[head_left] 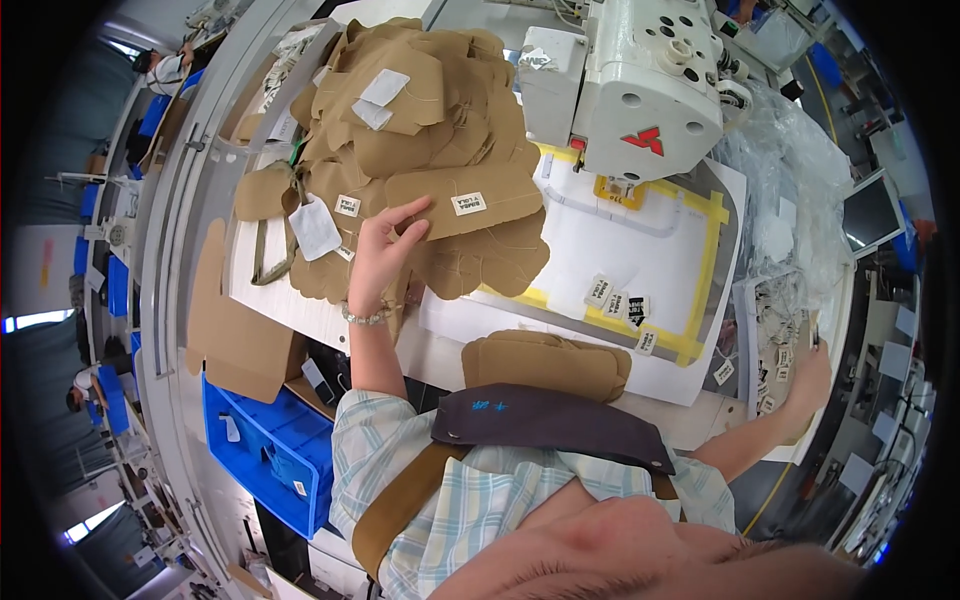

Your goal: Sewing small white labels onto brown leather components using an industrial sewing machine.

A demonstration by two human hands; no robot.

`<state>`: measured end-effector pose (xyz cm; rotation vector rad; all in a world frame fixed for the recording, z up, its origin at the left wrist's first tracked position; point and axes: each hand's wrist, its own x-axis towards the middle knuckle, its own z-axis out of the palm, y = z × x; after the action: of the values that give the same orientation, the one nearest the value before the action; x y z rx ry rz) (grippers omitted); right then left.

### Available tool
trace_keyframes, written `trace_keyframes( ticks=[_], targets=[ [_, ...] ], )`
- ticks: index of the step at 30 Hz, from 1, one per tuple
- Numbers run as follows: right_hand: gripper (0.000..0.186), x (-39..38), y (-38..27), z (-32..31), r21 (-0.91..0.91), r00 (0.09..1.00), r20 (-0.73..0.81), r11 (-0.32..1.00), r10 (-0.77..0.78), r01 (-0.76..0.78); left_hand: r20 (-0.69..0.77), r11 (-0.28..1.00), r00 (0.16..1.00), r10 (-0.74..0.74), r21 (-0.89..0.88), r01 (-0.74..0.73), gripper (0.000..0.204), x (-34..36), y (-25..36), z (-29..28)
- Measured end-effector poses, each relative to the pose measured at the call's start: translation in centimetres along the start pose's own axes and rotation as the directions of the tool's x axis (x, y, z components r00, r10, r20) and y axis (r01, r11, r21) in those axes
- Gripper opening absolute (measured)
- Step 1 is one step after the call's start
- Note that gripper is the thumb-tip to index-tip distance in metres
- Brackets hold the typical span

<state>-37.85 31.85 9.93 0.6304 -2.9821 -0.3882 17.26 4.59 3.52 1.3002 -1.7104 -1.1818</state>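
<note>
My left hand [393,232] pinches the left end of a long tan fabric piece [500,198] between thumb and fingers. A small white label with dark print lies on that piece, and loose threads trail from it. Beneath and behind is a large heap of similar tan pieces [430,95], some with scalloped edges. Far to the right, my right hand [812,378] is at the outer edge of a shallow tray of small labels [782,340]. Its fingers look closed around something small and dark that I cannot make out.
A white sewing machine [650,90] stands beyond a yellow-taped template [690,300] with several loose labels [620,300]. A stack of tan pieces [545,365] lies at the near edge. A blue bin [265,450] sits lower left; clear plastic [785,200] is bunched at right.
</note>
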Motion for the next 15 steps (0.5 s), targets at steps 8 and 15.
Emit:
trace_keyframes(
  ticks=[8, 15],
  targets=[
    [0.040, -5.5, -2.7, -6.1, 0.394, 0.770, -0.627, 0.900, 0.116, 0.186, 0.000, 0.998, 1.000, 0.021, 0.056, -0.021, 0.034, -0.2, -0.4, 0.2],
    [0.048, -11.3, -16.8, -5.9, 0.136, 0.229, -0.669, 0.187, -0.707, 0.973, 0.013, 0.994, 0.999, 0.040, 0.100, -0.041, 0.035, -1.6, -0.2, -0.3]
  ],
)
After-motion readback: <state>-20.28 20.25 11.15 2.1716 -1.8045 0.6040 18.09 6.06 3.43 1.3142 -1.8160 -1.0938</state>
